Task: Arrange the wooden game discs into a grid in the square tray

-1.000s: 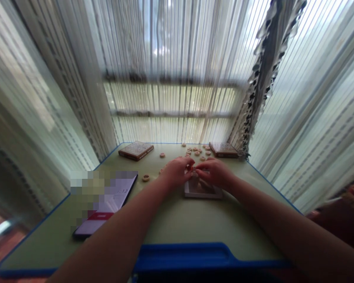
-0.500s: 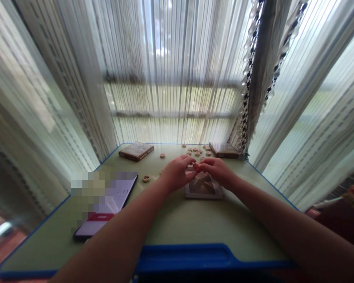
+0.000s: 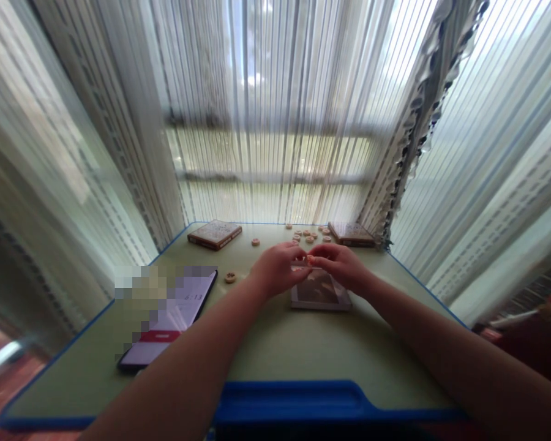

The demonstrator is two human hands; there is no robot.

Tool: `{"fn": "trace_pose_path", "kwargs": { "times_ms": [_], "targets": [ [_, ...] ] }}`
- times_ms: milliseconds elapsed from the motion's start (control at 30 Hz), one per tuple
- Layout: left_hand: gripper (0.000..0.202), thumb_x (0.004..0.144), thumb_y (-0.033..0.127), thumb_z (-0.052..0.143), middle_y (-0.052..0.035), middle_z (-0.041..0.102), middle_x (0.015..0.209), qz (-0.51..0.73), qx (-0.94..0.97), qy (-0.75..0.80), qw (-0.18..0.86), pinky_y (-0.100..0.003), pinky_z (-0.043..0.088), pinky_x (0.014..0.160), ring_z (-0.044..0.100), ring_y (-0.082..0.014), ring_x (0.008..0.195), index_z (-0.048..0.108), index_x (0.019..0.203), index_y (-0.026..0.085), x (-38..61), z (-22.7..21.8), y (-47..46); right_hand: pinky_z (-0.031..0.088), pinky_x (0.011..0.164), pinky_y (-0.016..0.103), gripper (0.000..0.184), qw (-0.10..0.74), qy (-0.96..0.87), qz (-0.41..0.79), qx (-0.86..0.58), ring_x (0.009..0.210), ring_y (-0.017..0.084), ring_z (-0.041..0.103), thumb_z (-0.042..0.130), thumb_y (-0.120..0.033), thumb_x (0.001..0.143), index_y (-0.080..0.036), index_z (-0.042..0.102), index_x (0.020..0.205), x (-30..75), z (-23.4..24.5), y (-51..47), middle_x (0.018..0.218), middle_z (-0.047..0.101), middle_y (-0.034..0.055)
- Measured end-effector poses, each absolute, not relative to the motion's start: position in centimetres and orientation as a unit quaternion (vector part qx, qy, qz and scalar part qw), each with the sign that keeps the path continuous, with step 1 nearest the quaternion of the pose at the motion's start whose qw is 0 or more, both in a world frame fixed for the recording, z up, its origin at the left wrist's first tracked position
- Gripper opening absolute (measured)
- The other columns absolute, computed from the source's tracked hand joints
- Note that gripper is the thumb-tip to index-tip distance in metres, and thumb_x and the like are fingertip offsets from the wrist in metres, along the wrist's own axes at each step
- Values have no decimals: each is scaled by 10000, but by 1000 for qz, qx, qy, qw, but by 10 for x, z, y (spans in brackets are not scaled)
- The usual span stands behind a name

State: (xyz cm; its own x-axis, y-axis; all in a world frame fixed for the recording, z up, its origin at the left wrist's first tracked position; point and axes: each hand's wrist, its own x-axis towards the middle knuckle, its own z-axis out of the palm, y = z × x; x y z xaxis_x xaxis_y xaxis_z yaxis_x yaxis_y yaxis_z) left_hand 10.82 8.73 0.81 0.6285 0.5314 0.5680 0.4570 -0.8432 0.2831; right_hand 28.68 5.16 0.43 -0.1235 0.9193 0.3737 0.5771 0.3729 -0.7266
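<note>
Above a shallow pale-edged box (image 3: 321, 288), my two hands meet at the fingertips. My right hand (image 3: 337, 263) pinches a small round reddish-tan piece (image 3: 310, 260) between thumb and forefinger. My left hand (image 3: 278, 268) is curled on the other side of that piece, thumb below and fingers above. Small reddish marks show in its grasp, but I cannot make out what they belong to. Part of the box's far side is hidden behind my hands. Beyond them lie several round wooden discs (image 3: 309, 239), which look like game pieces.
A lone wooden disc (image 3: 230, 277) lies left of my hands, another disc (image 3: 256, 242) farther back. Two flat patterned boxes (image 3: 215, 235) stand at the back corners. A phone (image 3: 188, 312) lies by my left forearm. The pale green table (image 3: 275, 349) has a blue edge; curtains hang behind.
The round piece has gone slightly right and lower between my fingertips, and shows less. My fingers have closed in around it. The whole view has shifted a little.
</note>
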Motion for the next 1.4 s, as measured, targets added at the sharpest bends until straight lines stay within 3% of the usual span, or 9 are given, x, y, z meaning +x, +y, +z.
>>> {"fn": "trace_pose_path", "kwargs": {
  "times_ms": [133,267,467,867,1033,1400],
  "targets": [
    [270,688,310,574,-51,601,1001,313,906,279,55,-312,415,865,534,-186,933,659,921,206,107,3,92,396,697,283,164,283,-806,-8,-519,743,159,529,573,-261,704,-180,611,842,287,5,46,710,614,24],
    [226,703,341,550,-47,611,948,263,911,312,57,-299,424,851,543,-183,906,692,827,216,106,2,93,384,668,259,142,193,-827,-36,-527,744,161,527,568,-292,724,-193,635,800,284,4,43,716,601,42],
    [187,695,353,571,-32,621,891,217,908,349,85,-264,442,806,566,-161,828,703,749,232,108,5,91,360,661,271,208,162,-839,-67,-515,745,176,509,506,-323,774,-207,663,700,286,6,44,661,621,44],
    [199,734,324,531,-46,595,945,219,894,386,67,-259,439,780,573,-158,828,699,782,229,108,4,91,350,672,260,226,124,-852,-53,-506,757,157,537,496,-374,771,-242,664,841,287,8,41,775,610,32],
    [264,751,384,504,-51,618,866,211,879,424,54,-243,447,704,572,-146,739,691,825,215,108,3,93,346,650,253,218,124,-850,-55,-509,730,148,534,511,-384,756,-240,658,825,287,6,42,770,602,28],
    [288,711,448,487,-58,647,717,151,878,454,2,-268,424,556,579,-180,636,673,715,228,107,7,89,326,614,245,226,108,-869,-23,-482,706,139,524,523,-370,730,-255,641,886,291,6,42,804,601,19]
  ]
}}
